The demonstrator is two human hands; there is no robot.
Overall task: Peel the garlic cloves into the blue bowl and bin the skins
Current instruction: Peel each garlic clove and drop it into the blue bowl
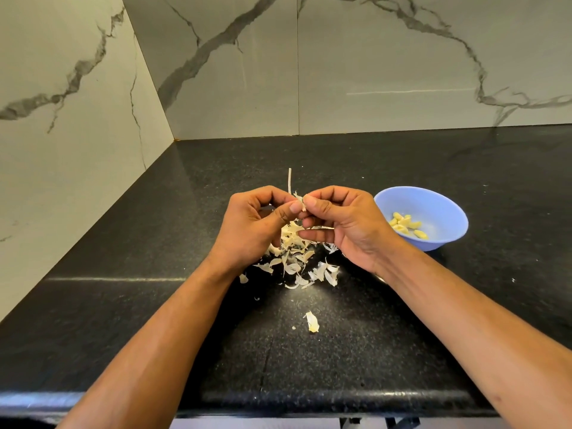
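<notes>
Both thumbs and forefingers meet in a pinch on a garlic clove (pixel 299 202), the left hand (pixel 260 226) holding from one side while the right hand (pixel 343 226) nips its papery skin from the other; how the clove lies is hidden. Loose skins (pixel 297 261) lie directly beneath. The blue bowl (pixel 439 205), holding peeled cloves (pixel 405 226), sits just beside the right hand, so that hand seems better placed to drop the clove in.

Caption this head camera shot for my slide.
Both hands pinch a garlic piece above loose skins; peeled cloves fill the blue bowl.
</notes>
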